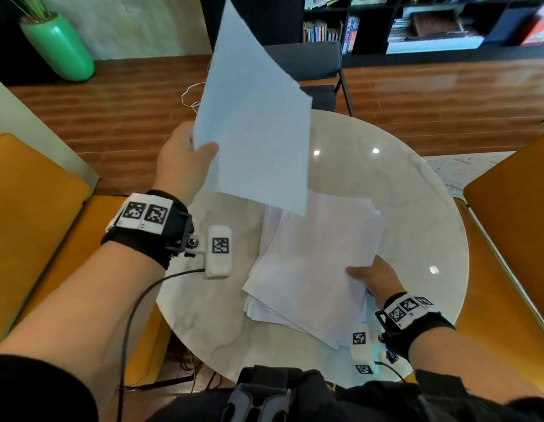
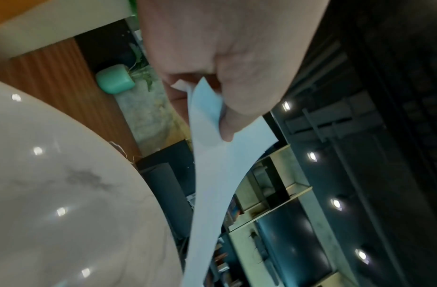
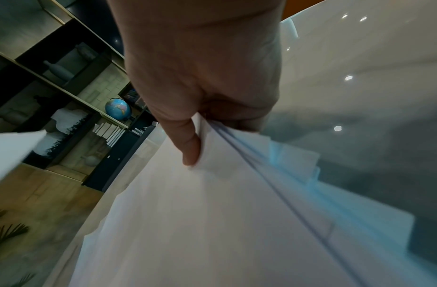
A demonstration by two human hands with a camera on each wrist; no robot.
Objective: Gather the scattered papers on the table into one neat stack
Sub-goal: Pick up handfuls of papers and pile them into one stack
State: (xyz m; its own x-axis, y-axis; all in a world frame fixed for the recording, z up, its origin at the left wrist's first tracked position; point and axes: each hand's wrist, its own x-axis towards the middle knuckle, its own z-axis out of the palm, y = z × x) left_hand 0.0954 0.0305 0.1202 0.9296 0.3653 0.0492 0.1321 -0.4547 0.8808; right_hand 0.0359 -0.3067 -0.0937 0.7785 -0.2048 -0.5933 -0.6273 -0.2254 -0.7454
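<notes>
Right wrist only: globe [image 3: 117, 108] behind stack [image 3: 212, 223].

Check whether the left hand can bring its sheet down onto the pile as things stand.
Probably yes. The left hand pinches the sheet in the air above the pile. The pile's top looks bare except where the right hand grips its near right edge.

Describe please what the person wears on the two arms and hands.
Both hands, the left hand and the right hand, are bare. Each wrist carries a black strap with white square-code tags, and a small white tagged box on a black cable. Black sleeves begin near the elbows.
</notes>
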